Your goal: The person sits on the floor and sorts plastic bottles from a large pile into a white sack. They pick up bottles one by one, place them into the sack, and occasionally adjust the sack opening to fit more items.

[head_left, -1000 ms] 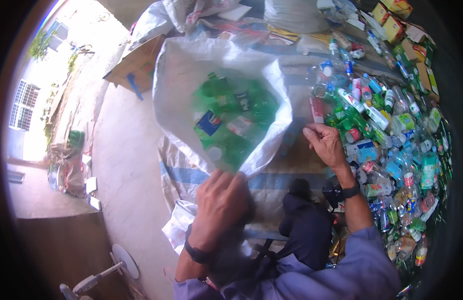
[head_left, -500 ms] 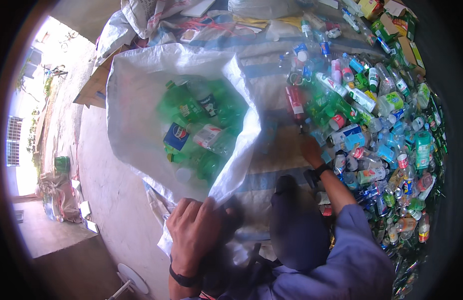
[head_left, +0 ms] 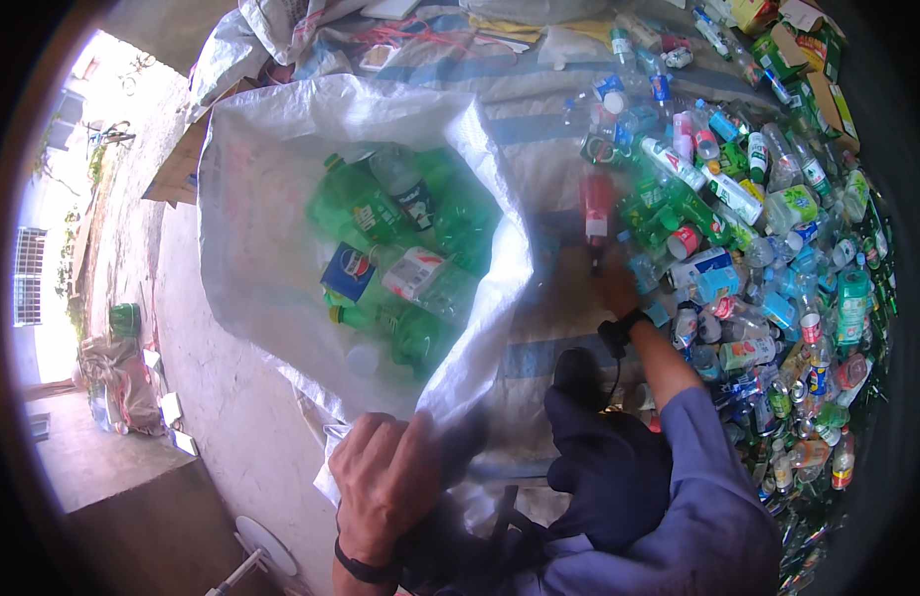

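Observation:
A large white woven sack [head_left: 236, 228] stands wide open in front of me, with green and clear plastic bottles inside, among them a green bottle [head_left: 356, 204] and one with a blue label [head_left: 349, 271]. Its near rim is bunched in the closed fingers of my left hand [head_left: 385, 472]. To the sack's right, my right hand [head_left: 613, 283] closes on the neck end of a red bottle [head_left: 595, 207], which lies with its cap toward me. Blur and shade hide part of those fingers.
A big heap of mixed bottles and cans [head_left: 748, 268] spreads along the right. Cardboard boxes [head_left: 803, 60] lie at the far right. More sacks [head_left: 281, 30] are piled at the back. A striped tarp [head_left: 539, 149] covers the ground; my shoe [head_left: 577, 372] rests on it.
My right hand has moved slightly forward and left to the red bottle's neck, and the bottle has turned a little. My left hand keeps its grip on the sack rim.

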A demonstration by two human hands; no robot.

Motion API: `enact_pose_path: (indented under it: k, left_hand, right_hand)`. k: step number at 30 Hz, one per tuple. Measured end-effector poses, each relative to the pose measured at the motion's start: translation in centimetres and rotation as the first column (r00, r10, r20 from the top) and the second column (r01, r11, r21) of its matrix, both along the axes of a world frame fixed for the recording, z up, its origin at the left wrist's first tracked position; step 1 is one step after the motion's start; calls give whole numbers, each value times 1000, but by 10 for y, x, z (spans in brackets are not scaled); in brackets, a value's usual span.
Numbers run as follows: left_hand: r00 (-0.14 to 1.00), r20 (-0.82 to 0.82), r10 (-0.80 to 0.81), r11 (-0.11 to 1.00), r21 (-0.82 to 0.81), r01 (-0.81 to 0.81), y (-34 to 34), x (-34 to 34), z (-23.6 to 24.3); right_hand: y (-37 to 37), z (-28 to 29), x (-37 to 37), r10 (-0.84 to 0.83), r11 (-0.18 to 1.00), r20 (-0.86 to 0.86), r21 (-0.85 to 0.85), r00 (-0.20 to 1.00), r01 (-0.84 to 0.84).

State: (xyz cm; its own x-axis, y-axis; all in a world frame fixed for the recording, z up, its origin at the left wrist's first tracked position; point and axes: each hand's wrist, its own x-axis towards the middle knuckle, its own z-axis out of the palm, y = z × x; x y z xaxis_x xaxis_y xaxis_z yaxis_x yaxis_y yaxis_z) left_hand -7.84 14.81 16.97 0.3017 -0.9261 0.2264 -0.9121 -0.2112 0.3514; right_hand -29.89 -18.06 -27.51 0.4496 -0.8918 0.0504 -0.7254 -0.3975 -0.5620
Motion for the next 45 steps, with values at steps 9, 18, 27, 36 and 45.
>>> enact_pose_path:
  k: [9,18,27,36,45]
  left_hand:
    - [999,-28,-37,997,-63,35,4,-2,5]
    - [999,24,-41,996,-84,43,16,-2,-2]
    - [999,15,-45,998,-50,46,26,-5,-4]
    - [997,-35,-68,993,-96,64,30,-1,-11]
    - [995,-10,-104,993,-55,103,36,-3,-14]
  right_hand:
    - [66,61,-5,-22,909,191,413,981,-60]
    - [98,150,-60,-220,515,367,830,904,-211]
    - [92,254,-88,-275,530,475,800,836,-280]
    - [103,459,-13,335,764,468,372,817,-527]
    - [107,441,210,768,604,-183,-112,614,-789]
